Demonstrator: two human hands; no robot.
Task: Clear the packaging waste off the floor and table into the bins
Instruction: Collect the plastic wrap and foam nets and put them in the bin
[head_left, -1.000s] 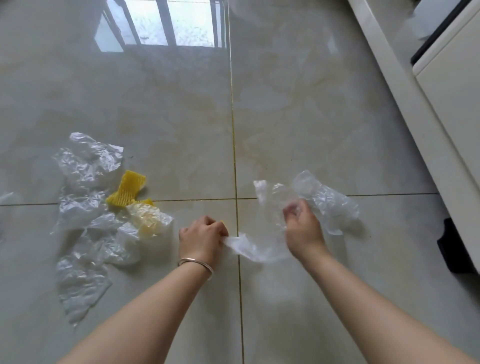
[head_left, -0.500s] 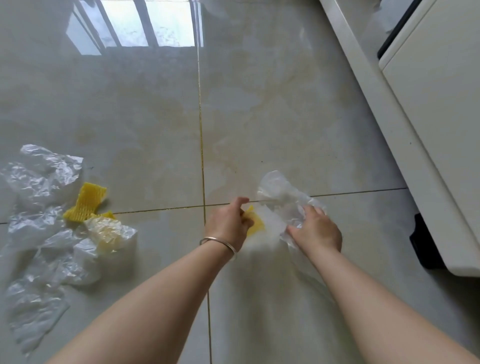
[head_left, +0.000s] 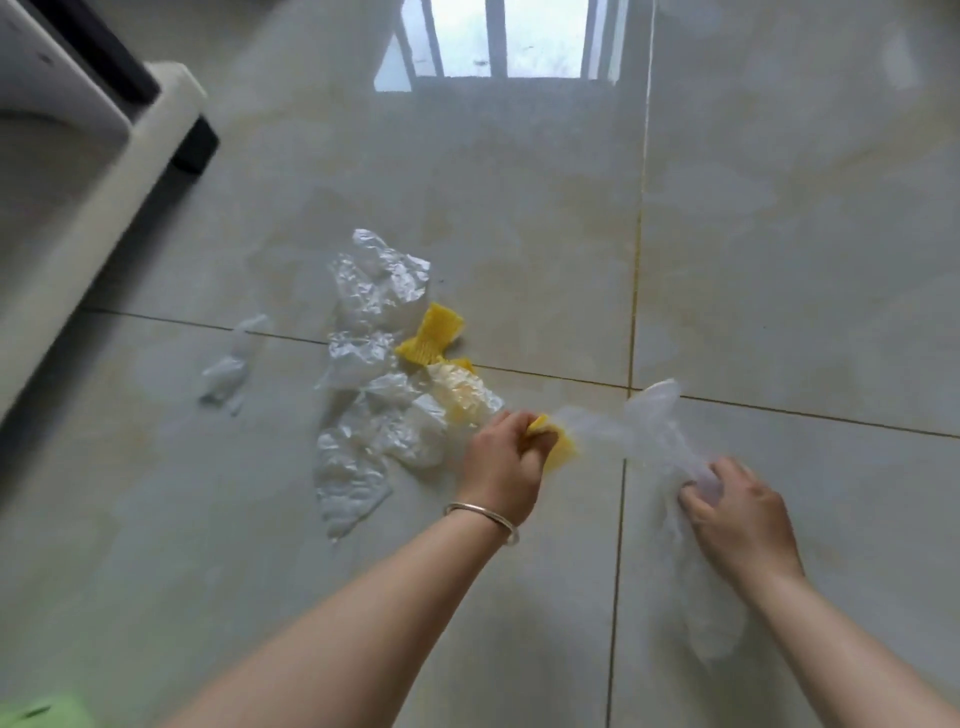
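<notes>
No text, label, brand, number or sign can be read anywhere in the view. The clear plastic wrap (head_left: 374, 291) at 11 o'clock and the yellow foam (head_left: 431, 335) beside it show no print.

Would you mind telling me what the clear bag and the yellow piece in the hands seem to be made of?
The clear bag looks like thin glossy plastic film: see-through, crinkled. The yellow piece is probably soft foam netting like the ribbed one on the floor, though blur leaves that open.
</notes>
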